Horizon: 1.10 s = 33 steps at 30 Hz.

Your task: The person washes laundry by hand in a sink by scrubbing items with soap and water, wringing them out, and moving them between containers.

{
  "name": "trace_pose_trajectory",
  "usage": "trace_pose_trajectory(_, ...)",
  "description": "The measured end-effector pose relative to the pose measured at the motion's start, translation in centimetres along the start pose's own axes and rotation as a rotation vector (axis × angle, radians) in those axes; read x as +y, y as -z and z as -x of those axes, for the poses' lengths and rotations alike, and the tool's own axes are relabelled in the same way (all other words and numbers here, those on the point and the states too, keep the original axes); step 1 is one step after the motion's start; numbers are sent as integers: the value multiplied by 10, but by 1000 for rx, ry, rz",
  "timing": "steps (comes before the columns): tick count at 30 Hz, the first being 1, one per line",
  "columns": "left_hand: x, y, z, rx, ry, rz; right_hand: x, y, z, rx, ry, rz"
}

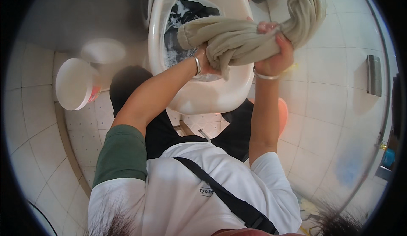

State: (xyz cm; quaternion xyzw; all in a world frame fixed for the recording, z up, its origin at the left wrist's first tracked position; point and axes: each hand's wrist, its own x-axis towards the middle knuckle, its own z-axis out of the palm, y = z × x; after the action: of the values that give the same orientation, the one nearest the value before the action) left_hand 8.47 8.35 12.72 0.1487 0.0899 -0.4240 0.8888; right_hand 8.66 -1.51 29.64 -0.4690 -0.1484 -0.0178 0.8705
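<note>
Bge cloth (pixel 239 40) o/ wht tub (pixel 207 99)

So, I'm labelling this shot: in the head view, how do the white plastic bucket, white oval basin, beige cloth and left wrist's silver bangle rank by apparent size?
1. White oval basin, partly covered
2. Beige cloth, perhaps enlarged by nearness to the camera
3. White plastic bucket
4. Left wrist's silver bangle

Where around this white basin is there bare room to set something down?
Bare: tiled floor between white bucket, left wall and dark trouser leg; also the basin's near rim.

Crowded: inside the basin, with sudsy dark cloth, and above it, where the left hand and right hand hold beige cloth.
</note>
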Motion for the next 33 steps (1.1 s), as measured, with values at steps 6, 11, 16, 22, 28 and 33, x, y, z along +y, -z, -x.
trace_pose_trajectory(6,16,7,-14,-174,-424,324,-1,40,32,221,-95,-246)
trace_pose_trajectory(11,32,-18,-6,-37,-527,315,7,73,35,471,-254,-209)
trace_pose_trajectory(16,36,-29,0,71,-544,189,14,89,30,572,-283,-202)
trace_pose_trajectory(22,37,-26,0,122,-546,157,16,86,28,651,-292,-169)
trace_pose_trajectory(28,37,-28,0,58,-604,125,20,85,29,625,-234,-116)
trace_pose_trajectory(33,32,-34,3,-32,-604,21,44,126,7,603,-361,-33)
